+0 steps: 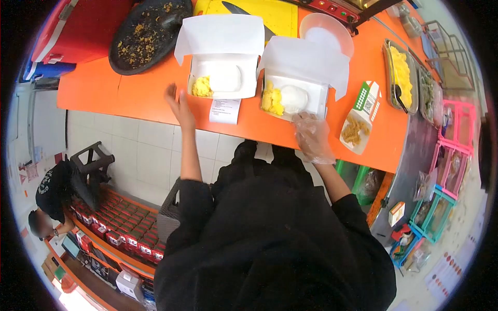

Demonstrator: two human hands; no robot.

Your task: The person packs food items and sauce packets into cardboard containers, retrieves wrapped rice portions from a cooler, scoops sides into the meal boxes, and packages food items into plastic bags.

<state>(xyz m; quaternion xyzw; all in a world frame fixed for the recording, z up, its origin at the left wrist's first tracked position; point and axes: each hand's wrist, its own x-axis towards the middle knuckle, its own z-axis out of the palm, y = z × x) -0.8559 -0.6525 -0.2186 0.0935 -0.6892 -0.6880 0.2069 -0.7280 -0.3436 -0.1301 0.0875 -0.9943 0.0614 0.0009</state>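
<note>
My left hand (181, 110), bare with its fingers spread, is raised beside the left white takeaway box (250, 85). That box holds a white dome of what looks like rice (225, 78) and yellow, crumbly food (202, 87). My right hand (314, 139) wears a loose clear plastic glove. It is at the front edge of the right takeaway box (320, 101), close to its white mound (294, 99) and yellow pieces (272, 98). The wrinkled glove hides how its fingers are bent. Both lids stand open.
A paper slip (224, 111) lies before the left box. To the right are a carton of brown food (356, 130) and a tray of yellow food (400, 78) with a black spoon. A dark stone mortar (148, 39) and a knife (236, 8) are behind. Another person (54, 192) bends at left.
</note>
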